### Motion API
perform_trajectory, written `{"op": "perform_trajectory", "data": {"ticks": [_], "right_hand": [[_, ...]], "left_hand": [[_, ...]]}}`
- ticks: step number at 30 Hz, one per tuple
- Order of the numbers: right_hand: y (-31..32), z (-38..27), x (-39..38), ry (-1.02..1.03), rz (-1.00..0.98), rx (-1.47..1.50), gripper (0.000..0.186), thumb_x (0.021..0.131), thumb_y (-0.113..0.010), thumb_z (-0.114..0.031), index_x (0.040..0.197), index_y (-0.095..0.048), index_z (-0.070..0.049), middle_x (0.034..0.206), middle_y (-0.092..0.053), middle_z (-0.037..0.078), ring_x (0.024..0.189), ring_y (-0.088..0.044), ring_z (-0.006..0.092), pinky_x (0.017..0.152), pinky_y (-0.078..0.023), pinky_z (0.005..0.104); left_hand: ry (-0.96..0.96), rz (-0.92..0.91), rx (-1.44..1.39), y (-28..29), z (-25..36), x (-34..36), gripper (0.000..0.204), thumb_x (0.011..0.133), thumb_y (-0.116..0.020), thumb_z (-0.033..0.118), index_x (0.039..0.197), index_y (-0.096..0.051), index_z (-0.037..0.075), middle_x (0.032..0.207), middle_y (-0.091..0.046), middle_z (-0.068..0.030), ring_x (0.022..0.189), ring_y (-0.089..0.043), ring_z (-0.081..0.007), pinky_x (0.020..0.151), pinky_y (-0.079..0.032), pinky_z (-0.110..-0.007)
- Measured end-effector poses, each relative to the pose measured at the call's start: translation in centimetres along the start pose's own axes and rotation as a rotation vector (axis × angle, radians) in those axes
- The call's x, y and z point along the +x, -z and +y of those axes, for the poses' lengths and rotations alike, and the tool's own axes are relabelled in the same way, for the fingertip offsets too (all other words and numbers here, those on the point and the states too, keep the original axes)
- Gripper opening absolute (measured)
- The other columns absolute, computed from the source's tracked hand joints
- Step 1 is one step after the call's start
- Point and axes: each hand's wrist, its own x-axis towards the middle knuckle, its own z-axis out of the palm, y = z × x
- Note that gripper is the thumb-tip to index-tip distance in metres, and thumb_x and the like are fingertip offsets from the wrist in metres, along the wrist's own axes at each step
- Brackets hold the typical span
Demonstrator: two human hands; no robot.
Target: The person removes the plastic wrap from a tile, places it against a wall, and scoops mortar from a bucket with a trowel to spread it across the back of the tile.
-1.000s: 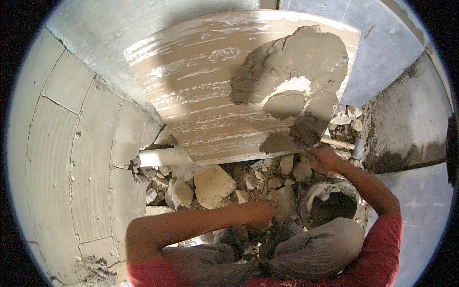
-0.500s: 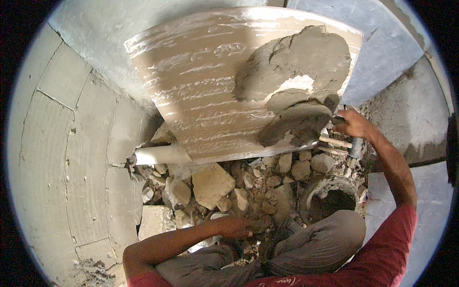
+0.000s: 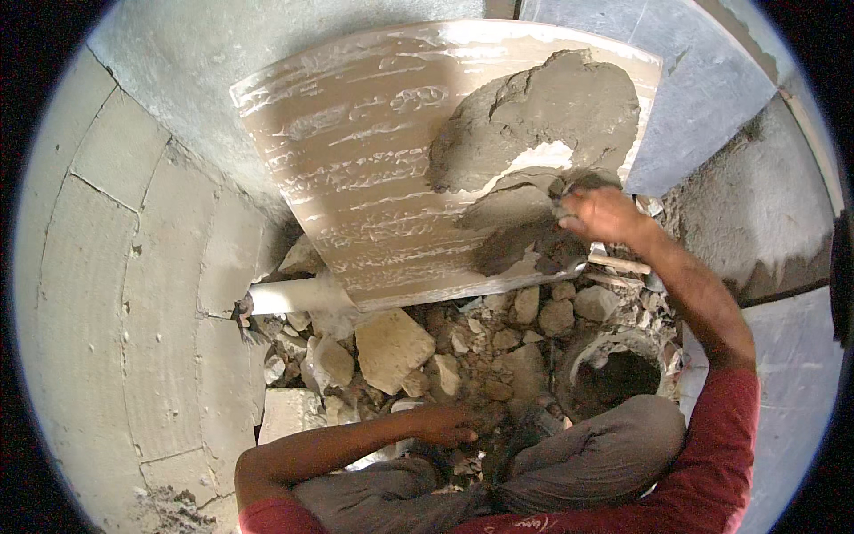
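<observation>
A large tan tile with white streaks lies ahead of me, and a thick mound of wet grey mortar covers much of its right side. My right hand, slightly blurred, is closed round the grip of a trowel. The trowel's blade is smeared with mortar and hard to tell from it. White tile surface shows between the blade and the mound. Low in front of my lap, my left hand hangs over the rubble with its fingers loosely apart, and I see nothing in it.
Broken stones and debris lie between my legs and the tile. A white pipe pokes out at the tile's near left corner. Near my right knee stands a round pipe opening. Grey block walling rises at left; bluish slabs flank the right.
My right hand has moved left from beside the tile's right edge to over the mortar, carrying the trowel along. The left hand has barely moved.
</observation>
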Motion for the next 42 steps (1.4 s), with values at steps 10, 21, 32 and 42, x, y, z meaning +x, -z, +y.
{"op": "perform_trajectory", "data": {"ticks": [10,21,32,42], "right_hand": [[7.1,8.7,-5.9,-0.194,-0.016,0.083,0.038,0.083,-0.054,-0.038,0.094,-0.059,-0.002,0.081,-0.06,0.023,0.08,-0.059,0.041,0.071,-0.046,0.0487],[6.5,3.4,-4.5,-0.084,-0.004,-0.149,0.039,0.087,-0.049,-0.039,0.102,-0.054,-0.002,0.082,-0.06,0.021,0.074,-0.06,0.0384,0.065,-0.047,0.0474],[8.7,11.0,-5.5,-0.246,0.028,-0.153,0.041,0.086,-0.047,-0.042,0.099,-0.057,-0.005,0.079,-0.061,0.021,0.079,-0.059,0.0403,0.069,-0.046,0.0487],[8.7,5.2,-17.7,-0.424,0.223,-0.178,0.032,0.082,-0.058,-0.027,0.097,-0.045,-0.002,0.08,-0.055,0.018,0.074,-0.056,0.0403,0.063,-0.044,0.0468]], "left_hand": [[0.131,-0.16,0.002,5.5,7.8,-1.7,0.069,0.089,-0.035,0.056,0.129,-0.039,0.0,0.122,-0.047,-0.025,0.112,-0.046,-0.0409,0.093,-0.036,-0.048],[0.202,-0.209,0.099,5.9,7.2,-0.2,0.071,0.088,-0.039,0.056,0.134,-0.035,0.002,0.131,-0.041,-0.0241,0.121,-0.04,-0.0392,0.101,-0.031,-0.047],[0.077,-0.075,0.117,6.0,6.7,-0.1,0.069,0.088,-0.038,0.057,0.133,-0.036,0.005,0.124,-0.047,-0.0228,0.112,-0.047,-0.039,0.096,-0.036,-0.049],[0.065,0.007,0.378,13.8,6.7,3.0,0.053,0.089,-0.046,0.044,0.128,-0.041,0.009,0.112,-0.054,-0.0221,0.102,-0.054,-0.0363,0.086,-0.043,-0.047]]}}
